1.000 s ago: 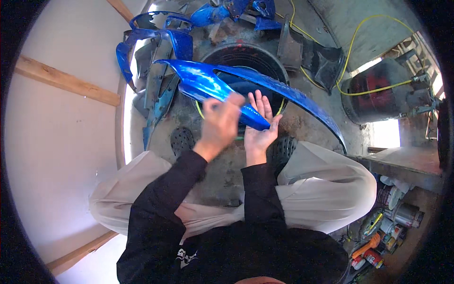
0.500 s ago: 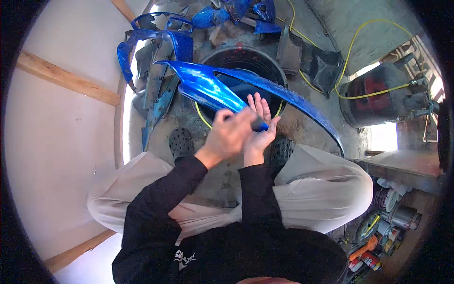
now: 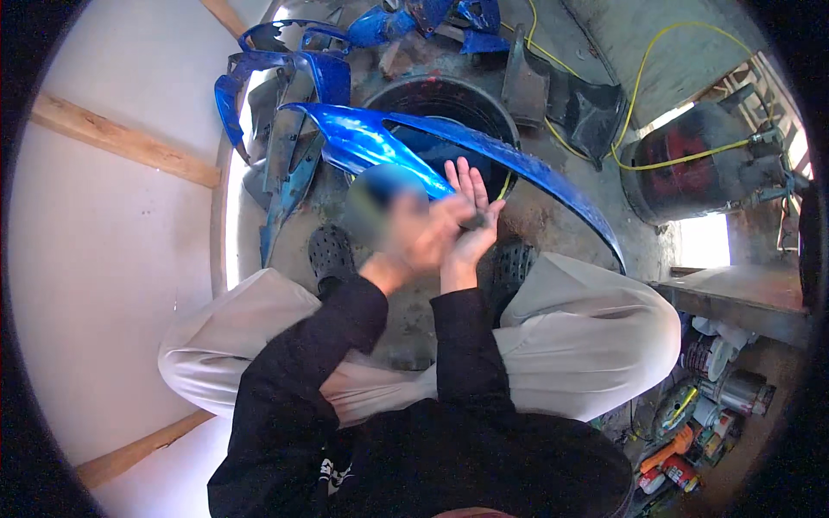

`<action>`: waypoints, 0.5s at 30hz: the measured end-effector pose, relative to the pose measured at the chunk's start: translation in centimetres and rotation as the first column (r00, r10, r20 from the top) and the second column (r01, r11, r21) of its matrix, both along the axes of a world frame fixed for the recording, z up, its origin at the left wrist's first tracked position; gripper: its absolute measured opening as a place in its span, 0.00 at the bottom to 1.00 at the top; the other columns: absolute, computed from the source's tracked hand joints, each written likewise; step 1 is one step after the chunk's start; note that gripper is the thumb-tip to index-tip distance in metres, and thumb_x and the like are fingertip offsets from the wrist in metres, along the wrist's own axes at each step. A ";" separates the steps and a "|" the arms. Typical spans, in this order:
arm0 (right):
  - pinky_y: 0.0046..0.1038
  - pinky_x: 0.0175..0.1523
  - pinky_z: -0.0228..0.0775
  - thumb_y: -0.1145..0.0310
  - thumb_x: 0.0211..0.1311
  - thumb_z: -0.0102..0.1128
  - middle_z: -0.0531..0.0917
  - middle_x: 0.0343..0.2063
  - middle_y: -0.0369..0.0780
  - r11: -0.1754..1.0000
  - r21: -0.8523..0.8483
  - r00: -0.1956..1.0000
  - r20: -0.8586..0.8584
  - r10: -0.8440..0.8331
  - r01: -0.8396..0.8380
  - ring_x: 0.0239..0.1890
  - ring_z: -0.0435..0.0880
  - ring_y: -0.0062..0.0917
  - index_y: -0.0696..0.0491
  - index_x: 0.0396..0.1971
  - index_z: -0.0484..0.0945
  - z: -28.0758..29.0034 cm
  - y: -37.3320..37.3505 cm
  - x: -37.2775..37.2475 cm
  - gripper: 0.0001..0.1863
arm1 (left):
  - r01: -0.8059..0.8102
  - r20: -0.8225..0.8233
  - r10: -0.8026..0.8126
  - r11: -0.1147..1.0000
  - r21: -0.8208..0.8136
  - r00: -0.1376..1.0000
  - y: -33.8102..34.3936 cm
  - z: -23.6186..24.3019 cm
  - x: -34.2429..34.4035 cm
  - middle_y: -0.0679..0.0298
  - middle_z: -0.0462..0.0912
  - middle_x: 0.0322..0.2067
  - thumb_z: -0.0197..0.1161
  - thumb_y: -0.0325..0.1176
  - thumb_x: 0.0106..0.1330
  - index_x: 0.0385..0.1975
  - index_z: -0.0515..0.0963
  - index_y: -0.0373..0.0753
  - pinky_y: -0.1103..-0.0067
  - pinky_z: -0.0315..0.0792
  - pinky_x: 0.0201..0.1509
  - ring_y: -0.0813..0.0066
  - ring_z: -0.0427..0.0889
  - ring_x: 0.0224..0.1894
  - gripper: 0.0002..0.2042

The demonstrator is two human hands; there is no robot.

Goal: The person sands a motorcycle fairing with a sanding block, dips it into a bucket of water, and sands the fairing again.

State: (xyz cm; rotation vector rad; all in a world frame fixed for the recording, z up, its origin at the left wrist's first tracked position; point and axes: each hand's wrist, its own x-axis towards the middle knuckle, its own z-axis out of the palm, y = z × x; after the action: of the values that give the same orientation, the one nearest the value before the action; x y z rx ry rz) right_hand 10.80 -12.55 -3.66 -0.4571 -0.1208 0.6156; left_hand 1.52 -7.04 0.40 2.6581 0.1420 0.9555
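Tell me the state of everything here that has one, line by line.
Black tub: open-topped, partly covered
Blue panel: glossy, overlapping the tub in view
Right hand: open, palm up
Left hand: blurred, grip unclear
Yellow hose: loosely looped
Left shoe: worn

At the upper left, a blue fairing frame [image 3: 332,79] beside a white wall panel [image 3: 112,259] crossed by a wooden batten [image 3: 125,140]. Near it, a long narrow teal panel [image 3: 289,197]. At the top, more blue fairing pieces [image 3: 380,28] on the concrete floor [image 3: 604,192]. Farther right, a black plastic panel [image 3: 596,116], then a dark, red-patched tank [image 3: 682,142] with a yellow hose [image 3: 682,163] across it. Lower right, below a wooden ledge [image 3: 734,291], an orange-handled tool [image 3: 669,451] near a red can [image 3: 684,473].
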 end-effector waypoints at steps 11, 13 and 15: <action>0.52 0.79 0.48 0.38 0.77 0.36 0.66 0.71 0.57 0.991 0.131 0.998 -0.062 0.017 -0.009 0.74 0.63 0.53 0.65 0.66 0.67 -0.3 -0.3 0.3 0.41 | -0.154 0.005 0.154 0.988 0.000 0.988 -2.5 0.5 0.5 0.63 0.85 0.55 0.55 0.30 0.73 0.52 0.81 0.40 0.66 0.64 0.58 0.71 0.82 0.59 0.13; 0.51 0.79 0.48 0.38 0.77 0.36 0.67 0.70 0.57 0.987 0.158 0.999 -0.046 0.009 -0.001 0.73 0.65 0.52 0.63 0.65 0.68 -0.3 0.0 0.1 0.41 | -0.308 -0.039 0.307 0.951 -0.015 0.951 0.5 1.8 0.0 0.63 0.86 0.54 0.52 0.29 0.75 0.53 0.81 0.41 0.67 0.62 0.57 0.71 0.84 0.55 0.13; 0.51 0.79 0.49 0.38 0.78 0.37 0.67 0.70 0.58 0.989 0.149 0.998 -0.063 0.005 0.004 0.72 0.66 0.52 0.63 0.66 0.68 -0.3 -0.1 0.1 0.40 | -0.538 -0.019 0.538 0.840 -0.068 0.843 2.1 1.5 0.6 0.61 0.86 0.54 0.50 0.28 0.76 0.53 0.81 0.39 0.66 0.62 0.57 0.68 0.83 0.54 0.13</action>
State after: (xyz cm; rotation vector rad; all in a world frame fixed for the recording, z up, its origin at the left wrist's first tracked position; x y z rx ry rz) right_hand 10.93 -12.62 -3.95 -0.2929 -0.1055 0.6161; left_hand 2.12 -4.90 1.92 2.5914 0.9516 1.0782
